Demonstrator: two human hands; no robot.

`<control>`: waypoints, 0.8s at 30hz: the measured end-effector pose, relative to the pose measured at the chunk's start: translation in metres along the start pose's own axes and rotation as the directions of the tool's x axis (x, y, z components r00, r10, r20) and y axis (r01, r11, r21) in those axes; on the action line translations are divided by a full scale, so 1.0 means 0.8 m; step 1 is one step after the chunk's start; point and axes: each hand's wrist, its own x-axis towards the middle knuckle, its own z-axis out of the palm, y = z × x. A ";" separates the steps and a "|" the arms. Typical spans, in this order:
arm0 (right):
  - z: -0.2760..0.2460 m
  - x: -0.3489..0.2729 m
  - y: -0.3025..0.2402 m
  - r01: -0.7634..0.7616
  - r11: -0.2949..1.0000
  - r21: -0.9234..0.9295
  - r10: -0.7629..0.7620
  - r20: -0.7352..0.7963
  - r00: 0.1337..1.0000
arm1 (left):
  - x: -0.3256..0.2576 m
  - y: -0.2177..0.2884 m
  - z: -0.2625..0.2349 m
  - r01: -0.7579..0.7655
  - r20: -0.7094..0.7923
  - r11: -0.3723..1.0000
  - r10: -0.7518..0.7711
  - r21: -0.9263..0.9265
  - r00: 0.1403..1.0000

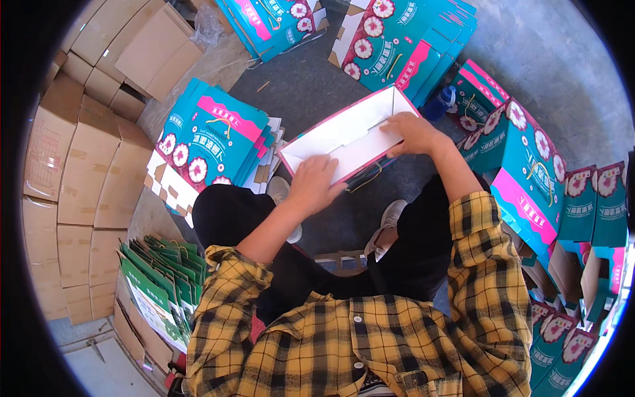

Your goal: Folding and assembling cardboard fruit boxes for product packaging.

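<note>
An open cardboard gift box [331, 131], white inside with a reddish rim, is held tilted in front of me, its opening toward me. Two bottom flaps meet in a stepped seam inside it. My left hand [314, 180] grips the near left edge, fingers over the wall onto the inside. Over the near right edge my right hand [411, 133] is curled, its fingertips close to the seam. The box's outer faces are mostly hidden; a bit of gold cord handle [366, 180] shows below it.
Flat teal box blanks lie in stacks at left [215, 135], far middle [268, 26] and far right [410, 46]. Finished teal boxes [529, 172] stand at right near a blue bottle [439, 102]. Brown cartons [86, 159] and green bags [162, 278] are at left.
</note>
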 end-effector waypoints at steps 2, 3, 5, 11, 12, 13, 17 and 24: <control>-0.004 0.008 0.001 0.026 0.961 0.276 0.019 -0.157 0.987 | 0.000 -0.016 -0.012 0.019 -0.135 0.998 -0.026 -0.053 0.991; -0.003 0.008 0.002 -0.078 0.949 0.306 0.158 -0.245 0.957 | 0.000 -0.028 -0.017 0.020 -0.273 0.995 -0.047 -0.102 0.961; -0.009 0.004 0.018 -0.082 0.974 0.213 0.168 -0.430 0.887 | 0.007 -0.051 -0.033 0.055 -0.455 0.988 -0.115 -0.143 0.883; -0.007 0.004 0.047 -0.322 0.943 0.085 0.332 -0.282 0.900 | -0.035 -0.100 -0.047 0.252 -0.356 0.809 -0.483 -0.531 0.800; -0.009 0.005 0.050 -0.359 0.933 0.019 0.356 -0.200 0.913 | -0.045 -0.106 -0.044 0.292 -0.289 0.777 -0.512 -0.558 0.809; -0.012 0.005 0.052 -0.356 0.934 0.026 0.354 -0.186 0.916 | -0.055 -0.112 -0.038 0.331 -0.222 0.742 -0.537 -0.582 0.814; -0.012 0.005 0.062 -0.413 0.908 0.075 0.419 -0.125 0.899 | -0.085 -0.124 -0.025 0.503 0.058 0.585 -0.614 -0.636 0.787; -0.019 0.040 0.018 -0.536 0.702 0.469 0.434 0.315 0.844 | -0.070 -0.133 -0.006 0.687 0.528 0.020 -0.624 -0.726 0.576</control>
